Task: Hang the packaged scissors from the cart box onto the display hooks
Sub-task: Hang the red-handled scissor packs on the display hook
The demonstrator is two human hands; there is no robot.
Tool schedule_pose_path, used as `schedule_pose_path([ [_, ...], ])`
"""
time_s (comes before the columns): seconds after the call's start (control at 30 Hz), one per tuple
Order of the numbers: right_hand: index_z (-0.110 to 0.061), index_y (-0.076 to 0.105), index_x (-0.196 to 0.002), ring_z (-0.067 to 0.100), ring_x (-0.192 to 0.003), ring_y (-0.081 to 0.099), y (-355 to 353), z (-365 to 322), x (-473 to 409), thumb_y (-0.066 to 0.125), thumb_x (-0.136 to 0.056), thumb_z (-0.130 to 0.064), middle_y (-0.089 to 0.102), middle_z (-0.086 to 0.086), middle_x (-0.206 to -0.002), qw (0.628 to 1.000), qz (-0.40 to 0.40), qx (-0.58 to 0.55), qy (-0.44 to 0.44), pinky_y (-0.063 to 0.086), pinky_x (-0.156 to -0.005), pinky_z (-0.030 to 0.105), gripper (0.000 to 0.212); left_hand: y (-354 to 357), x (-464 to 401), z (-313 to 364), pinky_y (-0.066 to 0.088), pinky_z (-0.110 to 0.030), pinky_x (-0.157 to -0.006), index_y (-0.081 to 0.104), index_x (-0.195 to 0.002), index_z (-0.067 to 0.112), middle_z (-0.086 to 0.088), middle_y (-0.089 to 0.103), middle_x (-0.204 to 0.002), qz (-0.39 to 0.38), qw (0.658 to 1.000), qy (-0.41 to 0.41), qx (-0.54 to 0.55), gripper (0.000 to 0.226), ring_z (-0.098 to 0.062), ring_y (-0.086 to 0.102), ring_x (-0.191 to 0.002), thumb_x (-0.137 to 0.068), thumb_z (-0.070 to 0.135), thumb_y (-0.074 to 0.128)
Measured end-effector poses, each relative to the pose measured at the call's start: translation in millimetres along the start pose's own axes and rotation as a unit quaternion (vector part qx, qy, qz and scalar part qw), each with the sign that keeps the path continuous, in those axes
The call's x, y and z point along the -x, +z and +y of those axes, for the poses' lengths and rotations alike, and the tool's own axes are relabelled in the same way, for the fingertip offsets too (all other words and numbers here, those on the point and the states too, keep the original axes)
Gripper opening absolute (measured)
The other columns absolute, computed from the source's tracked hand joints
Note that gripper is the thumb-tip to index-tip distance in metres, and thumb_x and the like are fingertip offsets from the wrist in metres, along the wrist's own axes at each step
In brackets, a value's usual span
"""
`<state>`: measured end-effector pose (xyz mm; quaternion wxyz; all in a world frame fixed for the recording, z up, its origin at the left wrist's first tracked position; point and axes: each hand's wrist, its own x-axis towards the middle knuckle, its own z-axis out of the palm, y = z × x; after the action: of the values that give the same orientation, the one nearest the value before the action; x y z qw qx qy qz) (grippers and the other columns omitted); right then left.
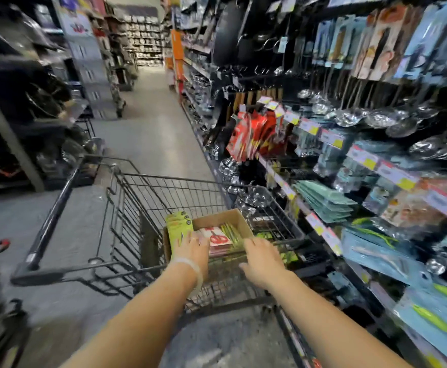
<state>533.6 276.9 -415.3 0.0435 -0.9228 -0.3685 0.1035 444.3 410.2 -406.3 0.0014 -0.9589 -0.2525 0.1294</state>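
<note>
Flat carded scissors point(217, 239), red-printed and green, are stacked in a cardboard box point(225, 217) inside the wire cart point(164, 192). The left hand point(192, 251) is laid on the packs, seemingly unclosed; the right hand point(262, 260) hovers spread, holding nothing.

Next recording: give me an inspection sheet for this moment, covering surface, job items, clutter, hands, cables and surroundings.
Surface: wire shopping cart on a grey aisle floor.
Job's things: open cardboard box in the cart holds red-and-white scissor packs; green packs stand at its left edge.
Clutter: nothing seen.
Hands: left hand reaches onto the packs, right hand hovers at the box's right side; fingers extended, no grip.
Cables: nothing seen.
Surroundings: display hooks on the right carry red packs and ladles; picture blurred.
</note>
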Motion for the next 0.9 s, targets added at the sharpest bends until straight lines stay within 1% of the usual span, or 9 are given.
schedule_pose_path([
  [0.1,-0.013,0.037,-0.135,0.029,-0.133,0.033,6,-19,-45,0.056,-0.090,-0.035,0.040,0.009,-0.141,1.000,-0.013,-0.010,-0.006,0.030,-0.109,0.041,0.053,4,-32,-38,0.013,-0.047,-0.117,0.016,-0.148,0.016,-0.010,0.016,-0.156,0.005,1.000,-0.029,0.005,0.069,-0.029,0.009,-0.145,-0.090,0.031,0.050],
  [0.23,-0.012,0.040,-0.133,0.030,-0.130,0.036,12,-30,-99,0.054,-0.091,-0.033,0.043,0.009,-0.138,0.999,-0.034,-0.002,-0.014,0.031,-0.108,0.040,0.050,12,-77,-65,0.015,-0.046,-0.117,0.022,-0.146,0.017,-0.009,0.017,-0.155,-0.009,0.998,-0.052,0.033,0.064,-0.028,0.011,-0.145,-0.092,0.037,0.049],
  [0.43,-0.013,0.040,-0.135,0.030,-0.128,0.039,31,-24,-194,0.053,-0.090,-0.033,0.042,0.009,-0.139,0.995,-0.097,0.000,-0.023,0.035,-0.106,0.041,0.051,35,-148,-73,0.014,-0.046,-0.117,0.019,-0.146,0.014,-0.012,0.015,-0.156,-0.054,0.996,-0.052,0.054,0.063,-0.029,0.010,-0.145,-0.093,0.035,0.046],
  [0.53,-0.013,0.040,-0.135,0.029,-0.128,0.041,47,-19,-250,0.056,-0.090,-0.032,0.042,0.008,-0.139,0.991,-0.129,-0.028,-0.020,0.036,-0.105,0.040,0.051,46,-193,-75,0.015,-0.045,-0.117,0.021,-0.145,0.015,-0.011,0.018,-0.154,-0.076,0.993,-0.064,0.064,0.065,-0.028,0.011,-0.145,-0.091,0.035,0.050],
  [0.6,-0.014,0.042,-0.134,0.028,-0.127,0.042,60,-12,-286,0.057,-0.089,-0.028,0.042,0.007,-0.139,0.988,-0.145,-0.044,-0.015,0.038,-0.104,0.041,0.050,52,-225,-76,0.017,-0.044,-0.117,0.023,-0.145,0.015,-0.010,0.020,-0.153,-0.097,0.989,-0.079,0.080,0.066,-0.028,0.013,-0.144,-0.090,0.036,0.053],
  [0.67,-0.014,0.043,-0.132,0.029,-0.126,0.043,73,-1,-317,0.055,-0.090,-0.025,0.044,0.007,-0.139,0.984,-0.170,-0.049,-0.005,0.039,-0.102,0.041,0.045,58,-256,-75,0.020,-0.043,-0.117,0.024,-0.145,0.015,-0.010,0.021,-0.153,-0.124,0.983,-0.093,0.096,0.066,-0.027,0.014,-0.144,-0.090,0.035,0.054],
  [0.73,-0.013,0.046,-0.128,0.029,-0.123,0.046,86,12,-342,0.054,-0.089,-0.025,0.049,0.009,-0.133,0.978,-0.201,-0.050,0.005,0.041,-0.098,0.038,0.042,67,-283,-74,0.024,-0.042,-0.116,0.025,-0.144,0.014,-0.010,0.023,-0.152,-0.151,0.976,-0.104,0.116,0.061,-0.028,0.019,-0.143,-0.091,0.032,0.051],
  [0.83,-0.015,0.046,-0.127,0.027,-0.118,0.049,116,32,-384,0.060,-0.086,-0.028,0.052,0.009,-0.129,0.967,-0.246,-0.051,0.034,0.045,-0.098,0.039,0.046,89,-327,-69,0.033,-0.041,-0.111,0.028,-0.142,0.016,-0.009,0.030,-0.148,-0.191,0.961,-0.123,0.157,0.057,-0.028,0.031,-0.136,-0.091,0.028,0.052],
  [0.9,-0.015,0.042,-0.132,0.027,-0.121,0.048,141,40,-405,0.060,-0.087,-0.030,0.049,0.010,-0.132,0.959,-0.273,-0.061,0.054,0.044,-0.100,0.038,0.050,106,-349,-64,0.035,-0.041,-0.110,0.026,-0.144,0.017,-0.008,0.028,-0.150,-0.225,0.947,-0.137,0.181,0.059,-0.028,0.032,-0.136,-0.092,0.025,0.053],
])
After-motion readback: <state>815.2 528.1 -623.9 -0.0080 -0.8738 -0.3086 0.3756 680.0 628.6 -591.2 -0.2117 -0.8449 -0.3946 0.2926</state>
